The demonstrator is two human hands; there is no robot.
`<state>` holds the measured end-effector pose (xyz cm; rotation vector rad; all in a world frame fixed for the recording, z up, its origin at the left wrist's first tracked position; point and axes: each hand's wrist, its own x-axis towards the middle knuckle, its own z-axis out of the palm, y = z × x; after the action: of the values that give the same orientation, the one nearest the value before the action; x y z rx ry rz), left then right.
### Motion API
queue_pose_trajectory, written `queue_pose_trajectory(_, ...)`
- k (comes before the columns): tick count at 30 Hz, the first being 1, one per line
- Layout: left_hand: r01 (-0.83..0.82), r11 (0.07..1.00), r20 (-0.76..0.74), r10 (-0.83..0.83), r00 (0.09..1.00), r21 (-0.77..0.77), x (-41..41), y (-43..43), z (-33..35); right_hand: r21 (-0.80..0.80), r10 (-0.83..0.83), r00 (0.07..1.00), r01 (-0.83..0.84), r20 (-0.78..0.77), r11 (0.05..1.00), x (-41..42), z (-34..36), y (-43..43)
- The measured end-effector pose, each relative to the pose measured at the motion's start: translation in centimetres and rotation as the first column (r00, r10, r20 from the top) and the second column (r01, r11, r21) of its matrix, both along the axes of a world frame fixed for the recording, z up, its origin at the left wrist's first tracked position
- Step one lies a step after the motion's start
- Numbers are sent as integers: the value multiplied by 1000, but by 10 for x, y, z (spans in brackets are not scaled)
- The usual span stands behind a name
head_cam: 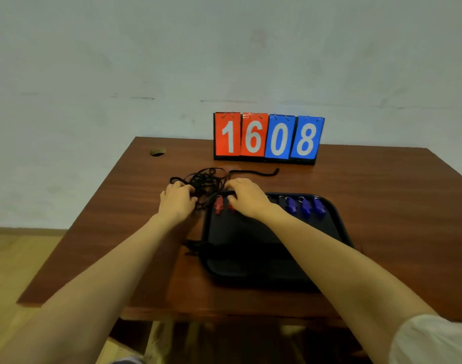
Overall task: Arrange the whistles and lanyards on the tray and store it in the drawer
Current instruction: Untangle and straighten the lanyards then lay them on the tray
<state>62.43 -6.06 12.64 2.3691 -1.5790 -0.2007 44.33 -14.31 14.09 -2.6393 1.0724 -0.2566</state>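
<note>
A dark tray (251, 269) lies on the brown table (382, 206). Along its far edge stand three blue whistles (304, 207) on the right and red whistles (219, 204) on the left. A tangle of black lanyards (206, 181) lies on the table just beyond the tray's far left corner. My left hand (176, 202) rests on the tangle's left side, fingers curled into the cords. My right hand (247, 197) covers the tray's far left part, fingers closed on a cord by the red whistles. One black cord (195, 245) hangs over the tray's left rim.
A flip scoreboard (268, 137) reading 16 and 08 stands at the table's far edge against the wall. A round cable hole (157, 152) is at the far left corner. Wooden floor lies to the left.
</note>
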Motion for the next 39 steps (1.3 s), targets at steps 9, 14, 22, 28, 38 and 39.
queue_pose_trajectory(9, 44, 999, -163, -44, 986, -3, 40, -40, -37, 136, -39, 994, 54, -105, 989, 89, -19, -69)
queue_pose_trajectory(14, 32, 994, -96, -42, 995, -109, 46, -46, -58, 53, -19, 992, 26, -126, 998, 103, -37, -80)
queue_pose_trajectory(22, 52, 992, -26, -55, 998, -114, 40, -40, -62, 24, -121, 988, 119, 92, 993, 96, -16, -73)
queue_pose_trajectory(28, -71, 997, -24, 72, 997, 35, 37, -28, -29, 159, -79, 933, 24, 351, 987, 85, 53, -64)
queue_pose_trajectory(38, -125, 814, -563, -273, 780, -567, -3, -6, 111, 363, -146, 758, -127, 636, 923, 85, 169, -16)
queue_pose_trajectory(39, -110, 806, -590, -325, 740, -582, -7, -4, 125, 368, -148, 730, -150, 667, 918, 85, 181, -12)
